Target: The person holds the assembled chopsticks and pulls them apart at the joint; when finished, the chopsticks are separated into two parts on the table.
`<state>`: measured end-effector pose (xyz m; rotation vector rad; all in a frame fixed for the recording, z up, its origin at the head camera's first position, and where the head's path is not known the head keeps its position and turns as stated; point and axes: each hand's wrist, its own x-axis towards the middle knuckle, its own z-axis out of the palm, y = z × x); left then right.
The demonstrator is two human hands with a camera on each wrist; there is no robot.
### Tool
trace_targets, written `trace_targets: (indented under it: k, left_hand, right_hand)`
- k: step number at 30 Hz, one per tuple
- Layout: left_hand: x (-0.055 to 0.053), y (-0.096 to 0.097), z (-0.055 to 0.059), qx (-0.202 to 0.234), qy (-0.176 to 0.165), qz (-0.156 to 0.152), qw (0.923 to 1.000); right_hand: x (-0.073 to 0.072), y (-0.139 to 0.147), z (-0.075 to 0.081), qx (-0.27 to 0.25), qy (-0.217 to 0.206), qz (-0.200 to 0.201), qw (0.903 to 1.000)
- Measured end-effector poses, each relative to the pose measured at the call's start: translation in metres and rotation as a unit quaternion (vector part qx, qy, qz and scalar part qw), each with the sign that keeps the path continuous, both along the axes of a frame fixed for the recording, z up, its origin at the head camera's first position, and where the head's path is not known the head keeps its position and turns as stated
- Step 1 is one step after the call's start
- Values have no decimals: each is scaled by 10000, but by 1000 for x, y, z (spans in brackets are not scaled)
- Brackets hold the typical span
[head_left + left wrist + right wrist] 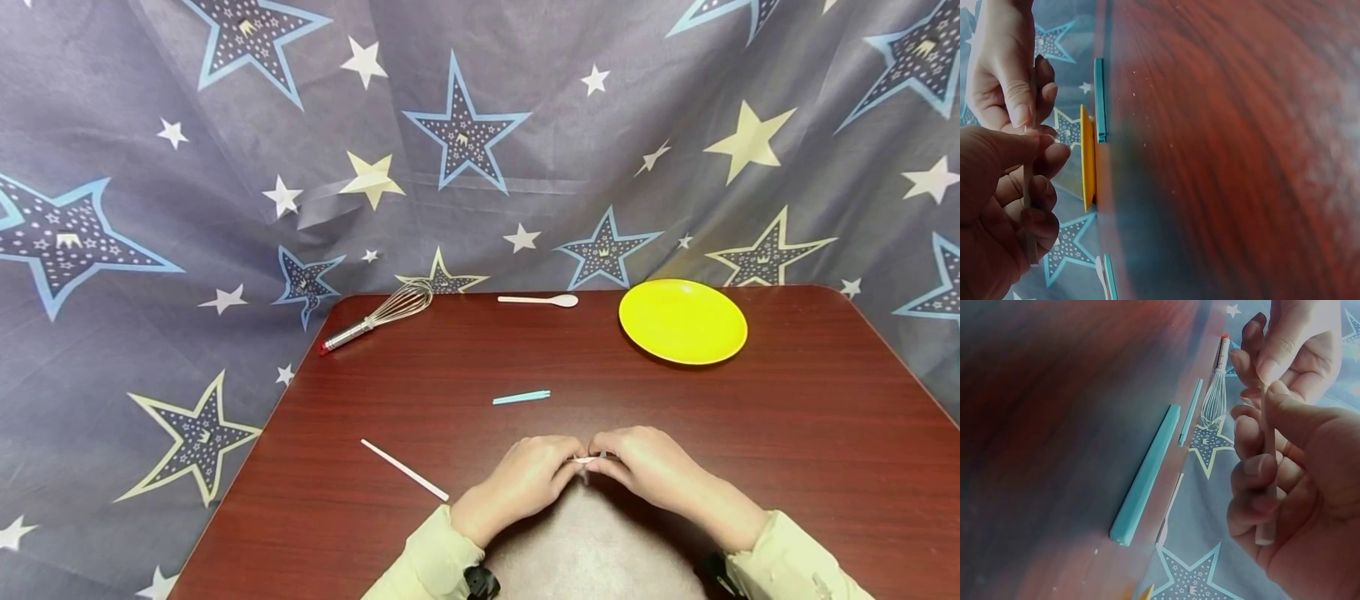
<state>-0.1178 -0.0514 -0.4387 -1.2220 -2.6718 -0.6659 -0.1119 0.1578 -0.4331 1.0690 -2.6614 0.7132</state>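
In the head view both hands meet near the front middle of the table, fingertips close together. My left hand (pixel 528 475) pinches a slim pale pinkish stick (pixel 585 459), and my right hand (pixel 652 468) pinches it from the other side. From the right wrist, a length of pale stick (pixel 1265 528) runs down along the curled right fingers. The left wrist view shows a similar length (pixel 1032 253) lying along the left fingers. Thumbs cover the middle, so I cannot tell whether it is one stick or two pieces.
Another pale pink stick (pixel 405 470) lies left of the hands. Ahead of them is a teal stick-like piece (pixel 521 397). Along the back edge are a wire whisk (pixel 382 315), a white spoon (pixel 564 301) and a yellow plate (pixel 682 321). A star-patterned cloth (pixel 480 217) hangs behind.
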Motion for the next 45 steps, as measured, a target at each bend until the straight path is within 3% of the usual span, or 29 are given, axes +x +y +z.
trace_targets:
  k: [9,16,24,32,45]
  left_hand:
    - [-2,-1,-3,-96,75,93,9999]
    - [-3,0,-4,-182,77,124,9997]
    - [-4,1,-4,-264,170,77,9995]
    - [-5,3,-2,-605,2,74,9981]
    - [-9,-3,0,-121,6,86,9999]
  right_hand:
    - [-2,0,1,38,174,-77,9998]
    - [1,-1,4,378,331,18,9987]
    - [2,-2,3,516,259,-119,9983]
    - [2,-1,3,596,218,-161,9979]
    - [1,-2,4,474,556,-139,9972]
